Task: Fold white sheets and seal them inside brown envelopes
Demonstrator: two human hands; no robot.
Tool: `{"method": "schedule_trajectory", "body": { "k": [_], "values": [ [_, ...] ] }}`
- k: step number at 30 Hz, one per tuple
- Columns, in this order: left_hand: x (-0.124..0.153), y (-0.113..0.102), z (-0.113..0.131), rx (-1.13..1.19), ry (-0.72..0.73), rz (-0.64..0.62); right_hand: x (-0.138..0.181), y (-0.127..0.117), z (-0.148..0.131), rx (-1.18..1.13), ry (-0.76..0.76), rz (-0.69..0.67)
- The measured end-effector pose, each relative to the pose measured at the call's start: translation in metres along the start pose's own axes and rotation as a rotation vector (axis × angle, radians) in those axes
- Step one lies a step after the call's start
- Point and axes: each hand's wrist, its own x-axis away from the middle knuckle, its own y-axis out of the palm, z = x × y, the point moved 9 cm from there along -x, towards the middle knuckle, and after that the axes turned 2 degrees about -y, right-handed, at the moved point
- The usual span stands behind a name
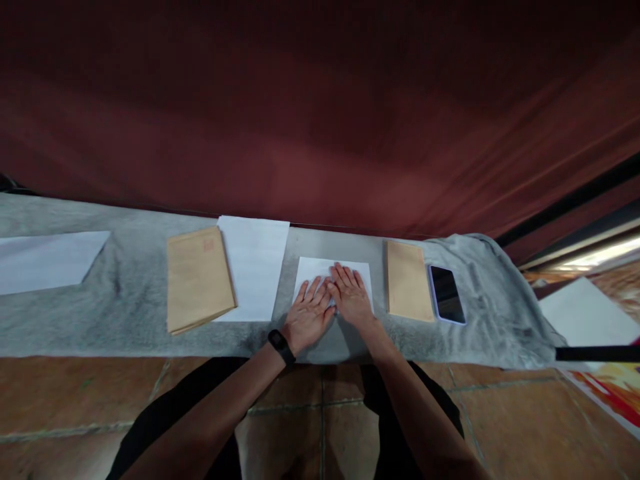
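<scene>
A sheet of white paper (306, 268), seemingly folded, lies flat on the grey cloth in front of me. My left hand (309, 317) rests palm down on its lower left part, fingers spread. Beside it, my right hand (351, 293) presses flat on the right part, fingers stretched out. The two hands touch or overlap near the thumbs and hide the paper's middle and lower edge. Left of them lies a stack of larger white paper (257, 267), partly covered by several brown envelopes (197, 280). To the right is another stack of brown envelopes (409, 280).
A phone (447, 293) lies right of the right-hand envelopes. More white paper (47, 260) is at the far left of the cloth-covered surface (135, 267). A dark red curtain (300, 133) hangs behind. Black bars (595, 353) and papers stand at the right.
</scene>
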Motion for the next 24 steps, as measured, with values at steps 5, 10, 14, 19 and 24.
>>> {"method": "schedule_trajectory", "body": {
  "k": [5,10,14,19,24],
  "values": [
    [0.009,-0.004,0.004,0.032,0.04,-0.039,0.001,0.001,0.001,0.009,-0.014,-0.004],
    [0.016,-0.007,0.007,0.043,0.073,-0.05,0.001,-0.001,0.0,0.002,-0.024,-0.004],
    [0.023,-0.009,0.013,0.049,0.099,-0.026,0.002,-0.003,-0.013,-0.113,-0.103,-0.069],
    [0.034,-0.01,0.02,0.035,0.097,-0.018,0.009,-0.001,-0.043,-0.282,-0.284,-0.237],
    [0.043,-0.01,0.025,0.037,0.091,-0.056,0.006,0.0,-0.044,-0.256,-0.275,-0.216]
  ]
}}
